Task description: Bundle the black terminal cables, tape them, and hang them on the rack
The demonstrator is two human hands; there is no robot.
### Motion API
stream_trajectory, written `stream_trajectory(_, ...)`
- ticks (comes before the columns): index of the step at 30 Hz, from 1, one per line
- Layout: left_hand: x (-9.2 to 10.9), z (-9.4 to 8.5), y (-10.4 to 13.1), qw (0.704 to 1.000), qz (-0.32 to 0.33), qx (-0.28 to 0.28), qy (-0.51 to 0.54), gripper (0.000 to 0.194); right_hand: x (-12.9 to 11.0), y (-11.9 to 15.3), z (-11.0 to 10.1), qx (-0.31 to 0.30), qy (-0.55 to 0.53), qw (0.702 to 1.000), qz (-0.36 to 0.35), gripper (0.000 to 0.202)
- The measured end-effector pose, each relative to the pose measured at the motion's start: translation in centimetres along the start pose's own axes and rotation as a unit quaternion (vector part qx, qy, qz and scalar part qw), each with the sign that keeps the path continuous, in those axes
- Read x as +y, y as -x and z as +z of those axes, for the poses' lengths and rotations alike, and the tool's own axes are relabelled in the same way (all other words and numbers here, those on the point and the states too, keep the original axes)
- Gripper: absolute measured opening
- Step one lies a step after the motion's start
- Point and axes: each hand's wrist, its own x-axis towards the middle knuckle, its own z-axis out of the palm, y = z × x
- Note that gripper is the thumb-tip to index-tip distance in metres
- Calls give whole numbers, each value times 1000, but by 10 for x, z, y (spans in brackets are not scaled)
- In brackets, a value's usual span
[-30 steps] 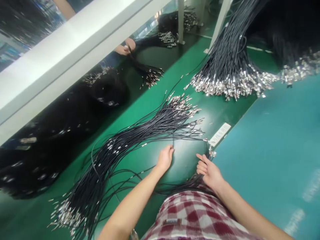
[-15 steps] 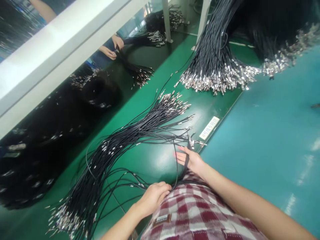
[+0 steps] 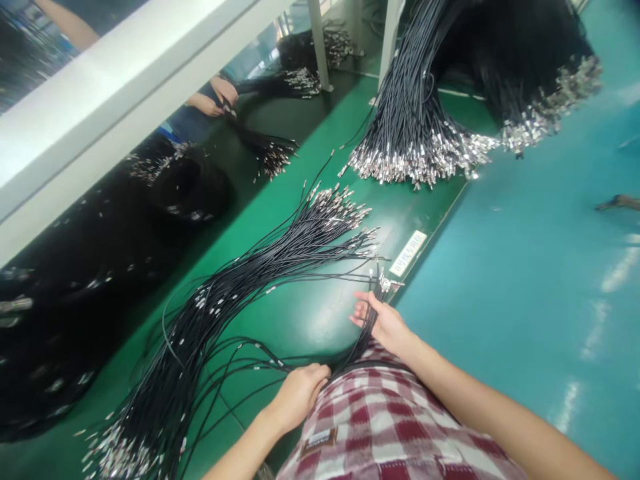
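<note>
My left hand (image 3: 301, 395) is closed around several thin black cables at the front edge of the green table, close against the checked apron. Those cables run left from it toward the large pile. My right hand (image 3: 386, 325) has its fingers curled about a small bunch of black cables (image 3: 369, 327), whose metal terminals stick out above the thumb. Between the two hands the bunch bends down along the apron. A long pile of black cables (image 3: 240, 273) with metal ends lies across the table just beyond both hands.
A thick bundle of cables (image 3: 400, 107) with silver terminals hangs over the table's far right. The green tabletop (image 3: 320, 313) carries a white label (image 3: 408, 253) near its right edge. A white metal beam (image 3: 125, 87) crosses the upper left. Beyond it, another person's hands (image 3: 220, 97) hold cables.
My right hand's fingers have curled in from stretched out. The loose cable that arched between my hands now lies with the bunch. My left hand stays by the apron.
</note>
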Motion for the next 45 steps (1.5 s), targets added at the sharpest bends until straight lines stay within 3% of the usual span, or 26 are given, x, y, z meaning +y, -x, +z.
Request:
stream_trajectory(4, 0, -22, -20, 999, 35, -4, -4, 20, 2, 10, -8, -15, -7, 999, -35, 46)
stream_trajectory(6, -7, -43, -48, 996, 57, 65, 13, 19, 2, 11, -16, -12, -10, 1000, -22, 55)
stream_trajectory(9, -24, -75, -110, 977, 40, 207, -26, 21, 0, 10, -26, 14, -28, 999, 9, 58)
stream_trajectory(12, -35, -89, -166, 975, 19, 197, -106, 26, -1, 7, -32, 31, -51, 998, 21, 58)
stream_trajectory(15, -33, -85, -188, 978, -14, 169, -124, 17, -1, 4, -34, 43, -70, 996, 16, 58)
stream_trajectory(18, -26, -71, -171, 982, -15, 174, -67, 10, -1, 2, -33, 67, -84, 994, 16, 53)
stream_trajectory(21, -16, -56, -135, 973, -1, 181, 141, 10, 0, 2, -28, 76, -58, 995, -4, 31)
stream_trajectory(23, -8, -46, -111, 939, 3, 165, 303, 20, -1, 2, -22, 67, -29, 997, -22, 27)
stream_trajectory(26, 4, -35, -83, 857, -29, 134, 496, 40, -1, 2, -14, 41, -5, 998, -45, 30)
stream_trajectory(28, 11, -31, -71, 810, -58, 122, 570, 50, -1, 3, -9, 37, -2, 998, -58, 29)
stream_trajectory(31, 16, -30, -62, 784, -74, 127, 603, 55, 0, 7, -6, 54, -7, 998, -44, 35)
stream_trajectory(35, 17, -29, -58, 787, -57, 138, 599, 54, -1, 14, -1, 29, 19, 999, -3, 23)
stream_trajectory(41, 11, -15, -49, 836, -38, 109, 537, 47, -1, 16, 14, 29, 76, 990, -119, 26)
stream_trajectory(45, 11, -8, -49, 863, -30, 126, 488, 40, 2, 20, 17, 48, 139, 977, -154, 28)
